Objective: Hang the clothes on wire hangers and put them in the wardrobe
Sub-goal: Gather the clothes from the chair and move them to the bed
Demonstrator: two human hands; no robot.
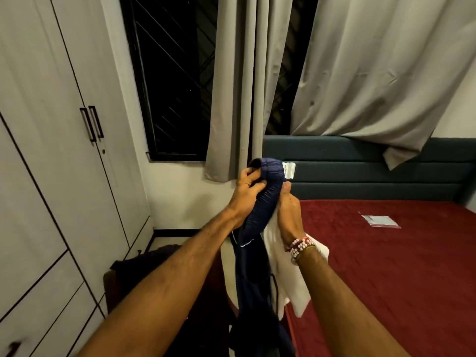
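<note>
- We see both forearms stretched forward and up, and the two hands meet close together in front of the curtain.
- The left hand (248,191) has its fingers curled over the bunched top edge of a navy garment (268,194), with the thumb pressed against the fabric.
- The right hand (288,212) grips the same bunched edge from the other side, thumb pointing up. We cannot make out its fingers behind the cloth.
- A beaded bracelet (300,247) circles the right wrist.
- The navy garment is held in the air between the wardrobe and the bed, and its length hangs down between the forearms. A white label (289,170) sticks out at its top.
- A white cloth (286,279) hangs under the right hand and wrist, touching the navy fabric. We cannot tell whether it is part of that garment.
- The wardrobe (64,124) stands on the left with its doors closed and its black handles (92,123) side by side, so its inside is hidden from us.
- On the right lies the bed (386,274) with a red cover, and a flat packet (380,220) rests on it, well apart from the hands.
- Behind the bed are a teal headboard (360,171), grey curtains (247,86) and a dark window (175,73).
- Dark belongings (144,264) lie on the floor under the left forearm.
</note>
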